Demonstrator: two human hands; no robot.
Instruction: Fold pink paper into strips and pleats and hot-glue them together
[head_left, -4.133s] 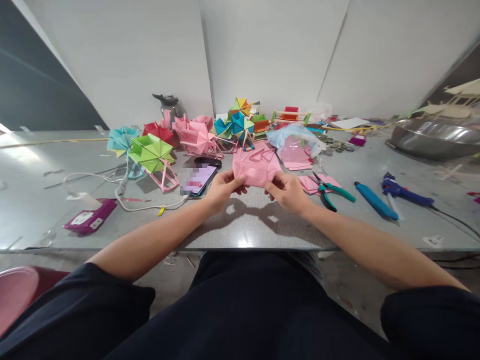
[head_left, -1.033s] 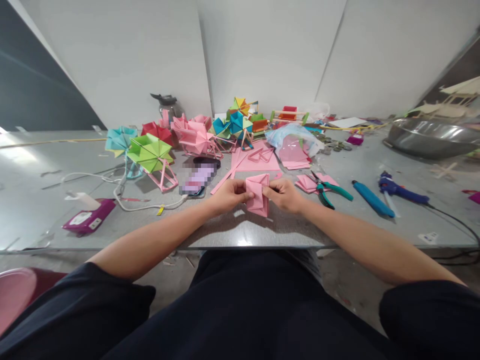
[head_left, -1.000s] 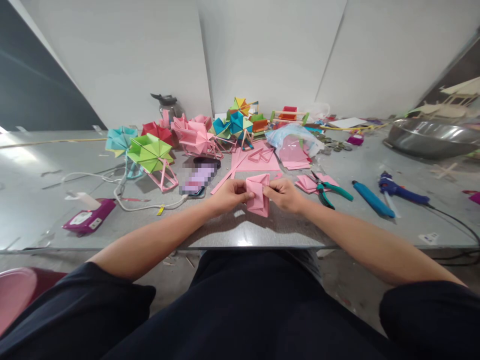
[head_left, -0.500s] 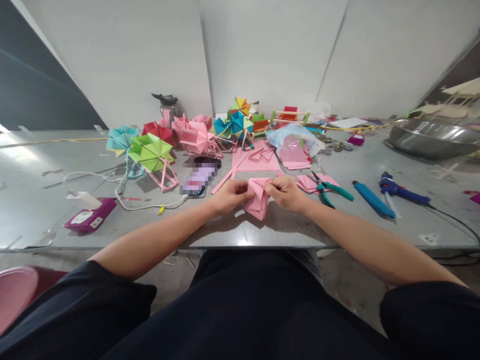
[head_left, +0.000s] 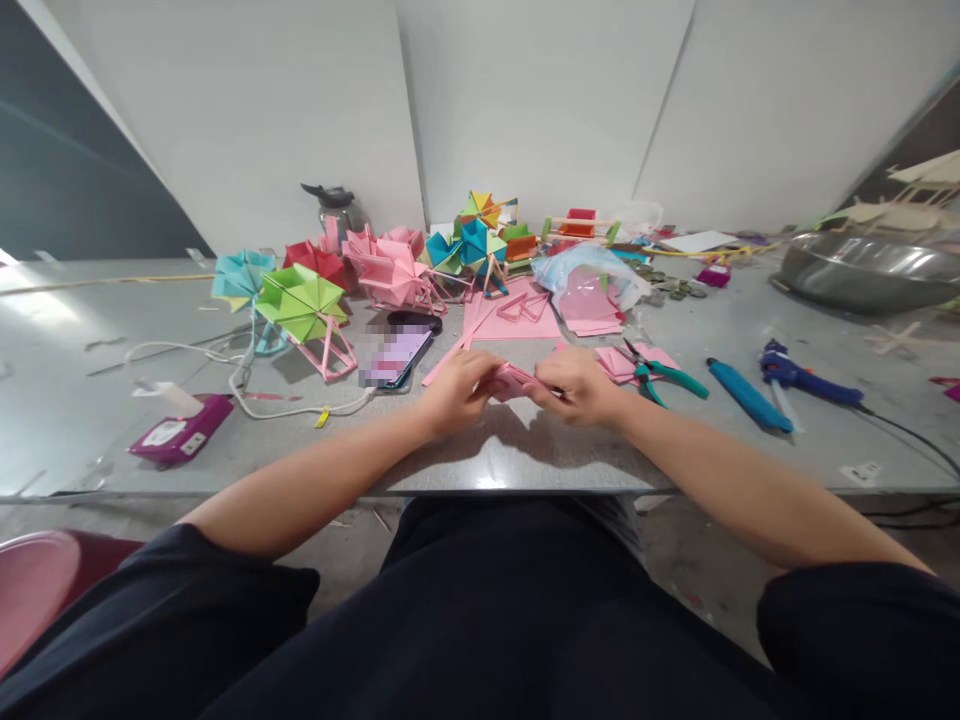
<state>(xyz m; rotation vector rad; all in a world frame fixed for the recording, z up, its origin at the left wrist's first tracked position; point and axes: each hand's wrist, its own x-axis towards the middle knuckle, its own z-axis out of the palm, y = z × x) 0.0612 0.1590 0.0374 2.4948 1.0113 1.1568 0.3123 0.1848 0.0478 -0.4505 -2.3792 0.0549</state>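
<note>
A small folded pink paper piece (head_left: 511, 381) is pinched between my left hand (head_left: 454, 391) and my right hand (head_left: 579, 385), just above the grey table (head_left: 480, 455) near its front edge. The fingers of both hands close over it from either side, so most of the paper is hidden and only a thin pink strip shows. Flat pink sheets (head_left: 510, 317) lie just behind my hands.
Colourful paper pinwheel models (head_left: 304, 303) crowd the back left. A phone (head_left: 394, 358) with a white cable lies left of my hands. Green-handled pliers (head_left: 660, 373), a blue tool (head_left: 748, 395) and a blue glue gun (head_left: 801, 377) lie to the right. A metal bowl (head_left: 862, 270) sits far right.
The pink paper went from a wide sheet to an upright folded piece. It has since tipped down flat between my hands, which have closed in over it.
</note>
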